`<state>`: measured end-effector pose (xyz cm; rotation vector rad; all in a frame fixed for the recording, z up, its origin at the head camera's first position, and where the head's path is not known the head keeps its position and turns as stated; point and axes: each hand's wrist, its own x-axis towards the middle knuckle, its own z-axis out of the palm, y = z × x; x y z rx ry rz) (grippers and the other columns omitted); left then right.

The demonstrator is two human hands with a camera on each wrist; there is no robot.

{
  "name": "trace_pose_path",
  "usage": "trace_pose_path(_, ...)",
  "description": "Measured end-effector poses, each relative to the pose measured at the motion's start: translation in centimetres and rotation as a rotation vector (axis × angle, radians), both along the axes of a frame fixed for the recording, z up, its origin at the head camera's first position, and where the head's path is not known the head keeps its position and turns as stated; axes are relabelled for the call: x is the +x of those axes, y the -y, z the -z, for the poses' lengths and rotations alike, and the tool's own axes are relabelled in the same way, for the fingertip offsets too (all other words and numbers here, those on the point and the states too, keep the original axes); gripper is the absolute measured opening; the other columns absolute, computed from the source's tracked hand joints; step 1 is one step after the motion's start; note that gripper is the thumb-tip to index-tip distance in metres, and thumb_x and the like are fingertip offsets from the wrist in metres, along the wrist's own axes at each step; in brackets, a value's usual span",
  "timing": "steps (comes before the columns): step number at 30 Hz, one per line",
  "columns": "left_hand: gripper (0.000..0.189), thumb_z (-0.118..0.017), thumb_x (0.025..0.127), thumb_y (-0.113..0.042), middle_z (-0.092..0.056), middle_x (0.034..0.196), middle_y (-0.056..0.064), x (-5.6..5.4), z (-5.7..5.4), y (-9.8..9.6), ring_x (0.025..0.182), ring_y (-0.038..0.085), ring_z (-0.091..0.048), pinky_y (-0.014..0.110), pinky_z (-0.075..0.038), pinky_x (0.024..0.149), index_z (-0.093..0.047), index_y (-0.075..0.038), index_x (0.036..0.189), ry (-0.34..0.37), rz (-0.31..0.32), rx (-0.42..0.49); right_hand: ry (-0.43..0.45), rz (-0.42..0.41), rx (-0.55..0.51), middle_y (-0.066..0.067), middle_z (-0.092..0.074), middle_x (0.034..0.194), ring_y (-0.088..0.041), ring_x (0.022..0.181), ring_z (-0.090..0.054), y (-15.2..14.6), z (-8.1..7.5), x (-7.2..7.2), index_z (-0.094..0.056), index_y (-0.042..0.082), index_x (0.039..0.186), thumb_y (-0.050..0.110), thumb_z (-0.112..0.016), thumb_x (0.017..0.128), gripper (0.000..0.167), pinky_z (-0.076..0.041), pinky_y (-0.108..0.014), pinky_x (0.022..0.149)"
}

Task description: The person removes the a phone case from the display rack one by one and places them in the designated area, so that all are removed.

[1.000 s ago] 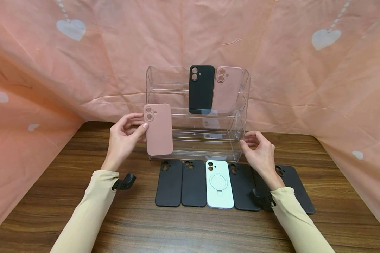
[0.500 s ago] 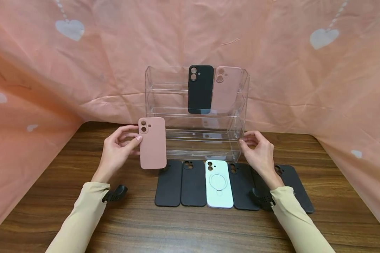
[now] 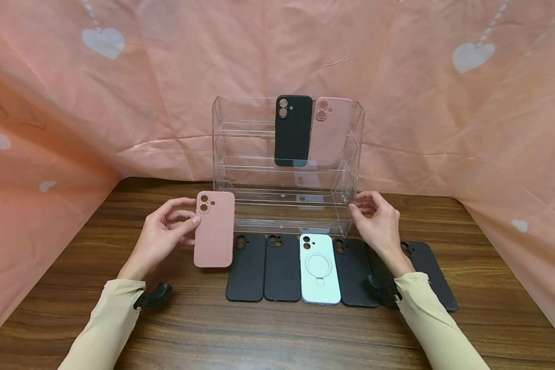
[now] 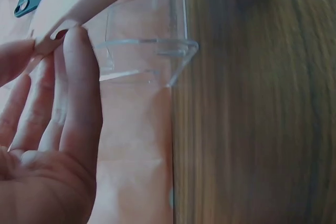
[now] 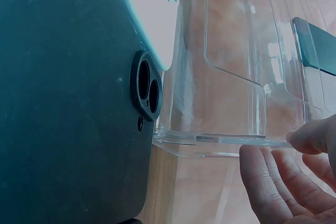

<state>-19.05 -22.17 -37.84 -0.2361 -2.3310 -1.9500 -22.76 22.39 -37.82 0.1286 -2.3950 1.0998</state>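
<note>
Pink phone case (image 3: 215,234): pinching with left hand (image 3: 162,231), holding long axis near-upright on its right; gripping clear rack (image 3: 282,224) with right hand (image 3: 376,222).

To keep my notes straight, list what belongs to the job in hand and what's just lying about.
Likely the job:
held pink case, in left grip
clear rack, pinched by right grip
black case, second pink case, in the rack

Apparently just lying about:
white case
dark cases beside it
</note>
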Motion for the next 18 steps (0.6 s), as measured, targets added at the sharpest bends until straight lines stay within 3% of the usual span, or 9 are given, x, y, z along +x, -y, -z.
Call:
trace_pose_path(7,0.049,-0.073,0.096,-0.016,-0.074,0.098,-0.007,0.4,0.6,0.9,0.090,0.009,-0.074,0.044,-0.065,0.067,-0.053,-0.011,0.140,0.084,0.069,-0.058,0.001,0.004,-0.004,-0.017,-0.076,0.101,-0.031,0.090,-0.073,0.0,0.0,0.1,-0.067,0.002,0.113,0.008,-0.072,0.093,0.022,-0.043,0.001,0.074)
trace_pose_path(18,0.057,-0.073,0.095,-0.013,-0.073,0.101,0.004,0.9,1.8,2.1,0.085,0.018,-0.075,0.050,-0.064,0.066,-0.046,-0.013,0.145,0.178,0.161,-0.107,0.011,0.004,-0.001,-0.018,-0.076,0.102,-0.032,0.091,-0.074,0.0,-0.1,0.0,-0.067,0.003,0.113,0.009,-0.072,0.093,0.022,-0.041,0.002,0.072)
